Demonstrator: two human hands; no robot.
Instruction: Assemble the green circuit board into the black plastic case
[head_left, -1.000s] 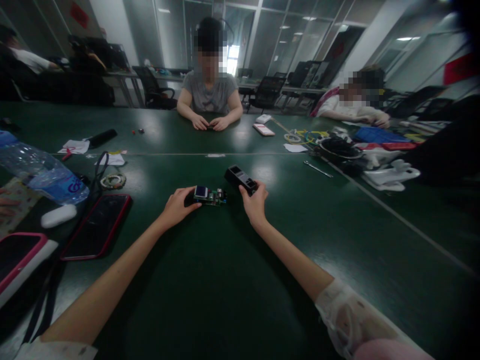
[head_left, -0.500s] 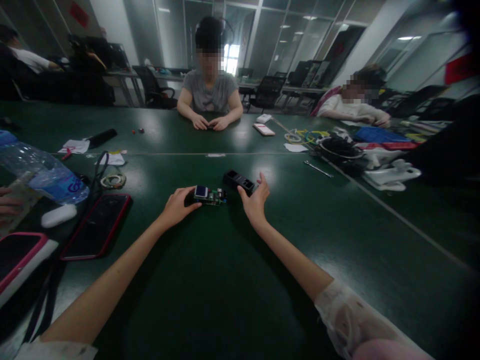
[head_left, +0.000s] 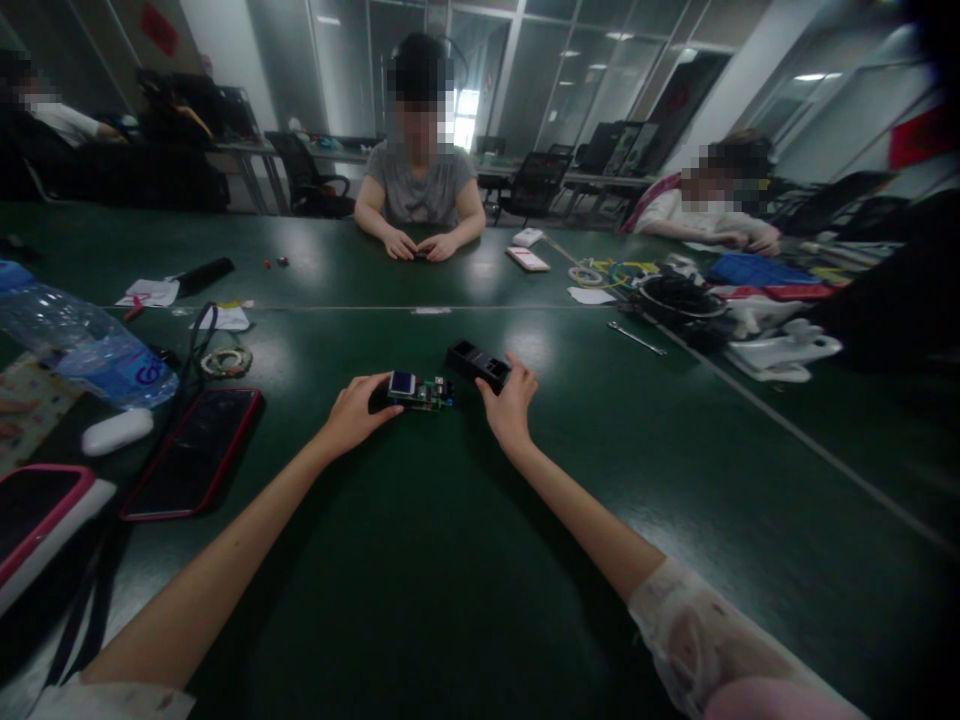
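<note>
My left hand [head_left: 361, 412] is closed on the left end of a green circuit board [head_left: 426, 396], thumb in front and fingers behind. A small screen [head_left: 403, 383] sits on the board near my fingers, with small parts toward its right end. To the right of the board, a black plastic casing [head_left: 474, 363] with cut-out openings lies tilted on the dark green table [head_left: 420, 560]. My right hand [head_left: 513, 400] has its thumb and fingers around the casing's right end. The board and the casing are apart, with a narrow gap between them.
On the left are a water bottle [head_left: 97, 340], a red-edged phone [head_left: 196, 450], a white case [head_left: 118, 431] and a pink-edged phone [head_left: 37, 510]. A wrench [head_left: 637, 338] and a pile of cables [head_left: 675, 295] lie to the right. A person [head_left: 421, 190] sits opposite.
My right hand's fingers have come down and closed in on the casing's right end. My left hand and the circuit board have stayed in place. At far left, another person's hand has shifted.
</note>
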